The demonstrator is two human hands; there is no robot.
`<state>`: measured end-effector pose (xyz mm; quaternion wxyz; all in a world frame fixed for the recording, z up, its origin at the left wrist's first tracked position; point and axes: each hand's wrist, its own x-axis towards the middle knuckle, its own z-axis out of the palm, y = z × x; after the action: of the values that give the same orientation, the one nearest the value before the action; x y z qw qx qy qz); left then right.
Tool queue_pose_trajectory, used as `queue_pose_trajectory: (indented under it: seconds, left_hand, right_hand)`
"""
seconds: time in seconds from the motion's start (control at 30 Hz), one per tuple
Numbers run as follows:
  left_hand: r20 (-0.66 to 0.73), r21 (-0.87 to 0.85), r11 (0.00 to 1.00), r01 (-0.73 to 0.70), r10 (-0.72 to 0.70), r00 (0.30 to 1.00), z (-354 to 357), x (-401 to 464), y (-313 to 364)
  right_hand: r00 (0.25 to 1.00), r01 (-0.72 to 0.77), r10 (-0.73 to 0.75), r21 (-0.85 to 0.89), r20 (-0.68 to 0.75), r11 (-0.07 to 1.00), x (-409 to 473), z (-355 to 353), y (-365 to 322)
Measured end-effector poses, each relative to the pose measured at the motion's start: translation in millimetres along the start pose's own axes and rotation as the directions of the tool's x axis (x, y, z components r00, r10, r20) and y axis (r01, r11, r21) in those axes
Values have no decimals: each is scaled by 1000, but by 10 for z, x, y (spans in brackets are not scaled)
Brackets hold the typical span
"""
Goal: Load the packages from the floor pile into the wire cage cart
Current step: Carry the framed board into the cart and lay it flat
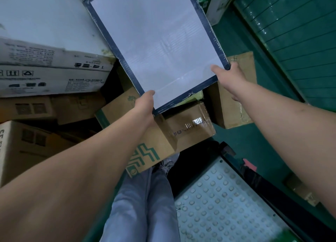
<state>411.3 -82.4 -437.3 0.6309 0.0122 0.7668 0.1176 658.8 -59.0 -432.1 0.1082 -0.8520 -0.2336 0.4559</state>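
Note:
A large flat white package with a dark blue border (156,41) lies tilted over the pile of boxes on the floor. My left hand (144,106) grips its near left corner, thumb on top. At the near right corner, my right hand (230,77) holds on with the thumb on the white face and the fingers under the edge. Below the package lie brown cartons, one with green printing (145,150) and one wrapped in clear tape (189,127). The studded metal floor of the cart (223,201) shows at the lower right.
White printed cartons (49,59) are stacked at the left above brown boxes (27,147). Another brown carton (234,103) stands on the green floor at right. A green ribbed panel (298,37) fills the upper right. My legs in jeans (145,205) are at the bottom centre.

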Motion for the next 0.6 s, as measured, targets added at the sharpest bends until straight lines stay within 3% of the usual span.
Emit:
queue_pose_trajectory:
  seconds: [0.27,0.6]
  left_hand:
    - [-17,-89,987,-132,131,991,-169,-666,311]
    - [76,-164,934,-317,332,940,-884,-2428,812]
  right_hand:
    - [962,249,-244,31,-122,968,-476,-349,-807]
    - [900,406,-379,101,-214,908,-1997,-1284,-1952]
